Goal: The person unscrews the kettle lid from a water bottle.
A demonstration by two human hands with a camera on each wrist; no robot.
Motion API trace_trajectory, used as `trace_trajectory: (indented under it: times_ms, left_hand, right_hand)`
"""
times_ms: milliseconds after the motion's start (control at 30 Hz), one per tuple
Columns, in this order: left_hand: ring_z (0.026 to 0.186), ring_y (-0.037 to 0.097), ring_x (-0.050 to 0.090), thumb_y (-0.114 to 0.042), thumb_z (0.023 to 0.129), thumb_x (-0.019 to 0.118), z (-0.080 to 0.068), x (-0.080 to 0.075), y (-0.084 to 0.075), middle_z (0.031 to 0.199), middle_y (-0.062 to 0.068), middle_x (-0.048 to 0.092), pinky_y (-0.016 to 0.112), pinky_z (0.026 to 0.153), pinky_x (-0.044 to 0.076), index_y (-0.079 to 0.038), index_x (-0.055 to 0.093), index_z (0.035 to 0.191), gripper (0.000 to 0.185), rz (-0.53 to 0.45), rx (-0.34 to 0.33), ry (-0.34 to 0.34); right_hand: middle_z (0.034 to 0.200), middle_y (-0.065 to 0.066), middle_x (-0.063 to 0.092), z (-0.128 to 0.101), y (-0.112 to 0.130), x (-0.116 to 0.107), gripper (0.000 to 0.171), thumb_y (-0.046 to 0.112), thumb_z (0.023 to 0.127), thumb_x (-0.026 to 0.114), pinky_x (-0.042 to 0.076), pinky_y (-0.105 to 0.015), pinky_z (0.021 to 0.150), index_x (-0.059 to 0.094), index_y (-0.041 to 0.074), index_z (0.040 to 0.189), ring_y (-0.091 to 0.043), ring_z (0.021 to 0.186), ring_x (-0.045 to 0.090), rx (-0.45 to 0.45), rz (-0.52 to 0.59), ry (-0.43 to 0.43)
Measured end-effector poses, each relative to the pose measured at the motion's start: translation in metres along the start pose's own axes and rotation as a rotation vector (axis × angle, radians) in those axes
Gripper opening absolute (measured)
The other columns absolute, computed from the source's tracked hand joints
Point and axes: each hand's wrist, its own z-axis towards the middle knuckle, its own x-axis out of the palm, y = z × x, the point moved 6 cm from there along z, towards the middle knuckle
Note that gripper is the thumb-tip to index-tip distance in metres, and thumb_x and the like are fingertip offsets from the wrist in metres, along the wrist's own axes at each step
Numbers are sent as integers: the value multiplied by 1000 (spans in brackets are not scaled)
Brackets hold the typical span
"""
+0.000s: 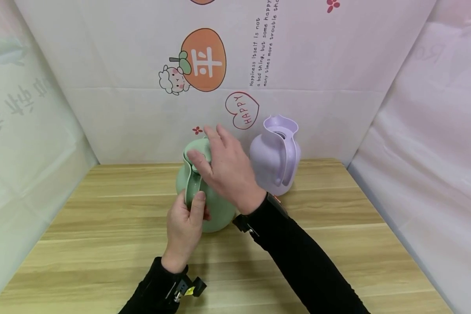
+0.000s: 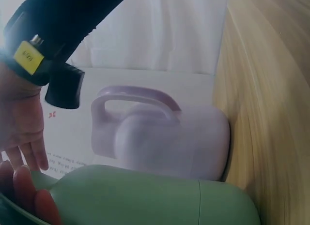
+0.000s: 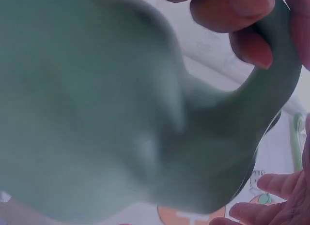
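Note:
A light green thermos jug [image 1: 220, 213] stands on the table, its handle [image 1: 193, 185] facing me. My left hand [image 1: 185, 222] grips that handle, thumb on top; in the right wrist view its curled fingers [image 3: 252, 46] wrap around it. Over the jug's top, my right hand [image 1: 229, 174] spreads its straight fingers across the green lid [image 1: 198, 150] and partly hides it. From the left wrist view, the right hand [image 2: 22, 123] appears beyond the green body with its fingers extended.
Just right of the green jug stands a lilac thermos jug [image 1: 268, 163], handle toward me and a dark opening inside its spout rim. Behind both hangs a printed white backdrop [image 1: 141, 126]. White cloth walls flank the wooden table [image 1: 102, 244].

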Motion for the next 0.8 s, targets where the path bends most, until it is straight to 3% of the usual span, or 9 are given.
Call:
trace_trajectory:
  times_ms: [133, 267, 433, 667, 800]
  left_hand:
    - [51, 14, 53, -13, 109, 54, 0, 1, -2, 62, 0, 54, 29, 51, 47, -8, 56, 88, 22, 2, 32, 21]
    - [49, 14, 48, -16, 110, 53, 1, 2, 0, 61, -2, 49, 30, 50, 42, -9, 53, 89, 22, -2, 16, 39]
    - [51, 14, 49, -17, 110, 52, 1, 3, 1, 63, -2, 48, 29, 51, 42, -9, 54, 93, 19, 2, -11, 48]
    - [52, 13, 49, -16, 110, 52, 0, 2, 1, 64, -4, 48, 29, 52, 43, -9, 55, 94, 17, 17, -16, 35]
    - [52, 13, 49, -18, 110, 53, 0, 2, 2, 64, -3, 48, 29, 52, 43, -9, 56, 95, 17, 19, -21, 32]
  right_hand:
    - [159, -24, 43, 7, 11, 6, 76, 63, 102, 52, 43, -52, 115, 45, 11, 157, -39, 145, 45, -31, -63, 50]
    - [157, -24, 45, 10, 18, 12, 79, 66, 101, 51, 42, -51, 116, 43, 12, 159, -38, 142, 48, -56, -156, 111]
    - [148, -19, 57, 12, 23, 15, 72, 67, 102, 50, 50, -50, 105, 49, 19, 155, -36, 129, 59, -78, -254, 164]
    - [109, -5, 69, 20, 29, 9, 56, 62, 102, 53, 56, -42, 74, 60, 24, 142, -28, 95, 67, -64, -378, 235]
    - [85, 0, 59, 27, 30, 6, 40, 58, 104, 52, 50, -37, 60, 65, 22, 113, -23, 82, 63, -4, -413, 323]
